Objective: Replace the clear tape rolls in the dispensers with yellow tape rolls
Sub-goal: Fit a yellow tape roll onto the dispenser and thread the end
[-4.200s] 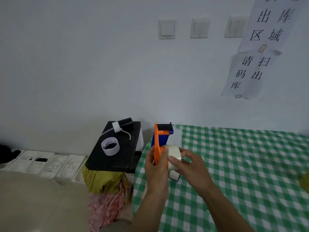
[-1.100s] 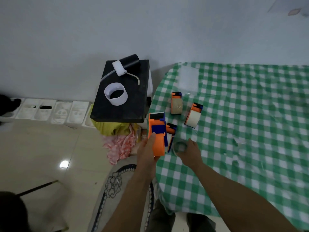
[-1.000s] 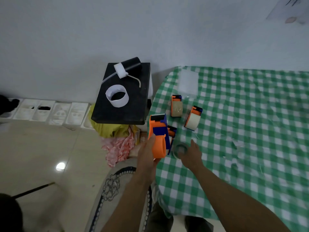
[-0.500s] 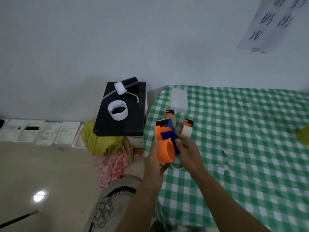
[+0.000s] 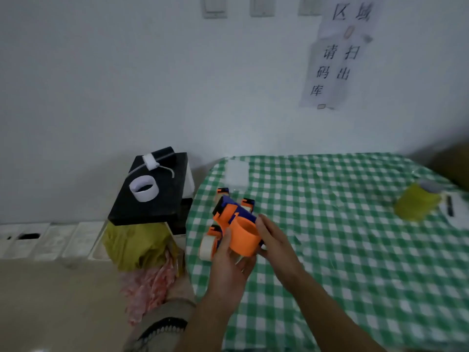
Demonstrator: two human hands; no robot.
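Head view: dispenser [image 5: 234, 219] raised off the counter [image 5: 330, 250], hub [image 5: 245, 241] now stripped of clear tape; left fingers [image 5: 225, 241] curled round it from below, right fingers [image 5: 264, 228] laid nearly straight against its side. Yellow rolls [image 5: 416, 203] well right of the fingers, untouched, likely next.

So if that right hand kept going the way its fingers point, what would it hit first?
Most likely the orange and blue dispenser held by the left hand; the right hand looks close against its orange drum, depth unclear.
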